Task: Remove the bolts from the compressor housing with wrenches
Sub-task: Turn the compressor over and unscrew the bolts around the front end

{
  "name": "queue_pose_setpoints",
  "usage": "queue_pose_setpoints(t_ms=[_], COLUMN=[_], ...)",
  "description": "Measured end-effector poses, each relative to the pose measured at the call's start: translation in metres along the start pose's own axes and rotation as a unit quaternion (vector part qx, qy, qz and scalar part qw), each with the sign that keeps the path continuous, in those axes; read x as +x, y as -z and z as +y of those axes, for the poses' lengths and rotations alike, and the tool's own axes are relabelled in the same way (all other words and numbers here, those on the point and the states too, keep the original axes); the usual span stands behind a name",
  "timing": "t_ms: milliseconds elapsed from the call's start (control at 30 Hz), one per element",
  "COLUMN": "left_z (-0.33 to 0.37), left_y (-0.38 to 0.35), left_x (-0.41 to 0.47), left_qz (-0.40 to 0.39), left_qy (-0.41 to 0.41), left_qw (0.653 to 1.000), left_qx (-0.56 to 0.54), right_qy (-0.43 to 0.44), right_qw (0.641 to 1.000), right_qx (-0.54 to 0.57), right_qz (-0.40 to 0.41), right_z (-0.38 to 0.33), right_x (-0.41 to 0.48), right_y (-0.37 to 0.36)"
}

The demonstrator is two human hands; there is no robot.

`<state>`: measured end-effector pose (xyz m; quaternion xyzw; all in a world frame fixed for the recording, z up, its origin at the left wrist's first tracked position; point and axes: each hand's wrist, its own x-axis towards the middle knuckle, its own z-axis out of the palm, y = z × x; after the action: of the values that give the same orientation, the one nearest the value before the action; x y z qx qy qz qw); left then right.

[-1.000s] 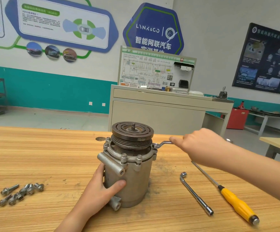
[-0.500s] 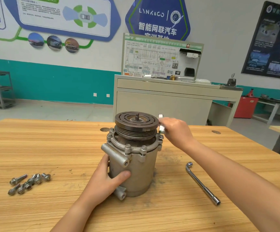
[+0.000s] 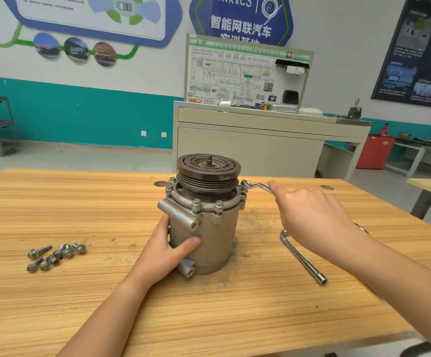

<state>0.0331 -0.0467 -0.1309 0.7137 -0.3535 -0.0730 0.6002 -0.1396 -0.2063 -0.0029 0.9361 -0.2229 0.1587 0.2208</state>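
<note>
The grey compressor housing (image 3: 210, 235) stands upright mid-table, a dark pulley (image 3: 208, 171) on top and several bolts (image 3: 196, 204) around its flange. My left hand (image 3: 166, 251) grips the housing's lower left side, thumb across the front. A ring wrench (image 3: 257, 187) sits on a bolt at the flange's right edge, its handle pointing right. My right hand (image 3: 312, 217) holds that handle; its fingers hide the far end.
Several removed bolts (image 3: 56, 255) lie in a cluster on the left of the wooden table (image 3: 80, 202). An L-shaped socket wrench (image 3: 303, 257) lies right of the housing, under my right forearm. A cabinet with a display board (image 3: 248, 76) stands beyond the table.
The wrench handle has swung back out to the right with my right hand, after being close against the pulley half a second ago. My left hand keeps its grip. The view shifted.
</note>
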Motion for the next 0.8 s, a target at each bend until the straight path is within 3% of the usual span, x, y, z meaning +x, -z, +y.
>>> queue_pose_setpoints(t_ms=[367, 667, 800], left_z=[-0.001, 0.0, -0.001], left_y=[0.0, 0.001, 0.0], left_x=[0.0, 0.0, 0.0], left_qz=[-0.003, -0.012, -0.011], left_qy=[-0.002, -0.009, -0.012], left_qw=[1.0, 1.0, 1.0], left_qx=[-0.015, -0.018, -0.018], right_qy=[0.068, 0.178, 0.162], right_qw=[0.983, 0.968, 0.977], right_qx=[-0.138, -0.175, -0.135], right_qz=[-0.101, -0.012, 0.034], right_z=[-0.027, 0.032, 0.041], right_x=[0.011, 0.045, 0.072], right_y=[0.036, 0.01, -0.018])
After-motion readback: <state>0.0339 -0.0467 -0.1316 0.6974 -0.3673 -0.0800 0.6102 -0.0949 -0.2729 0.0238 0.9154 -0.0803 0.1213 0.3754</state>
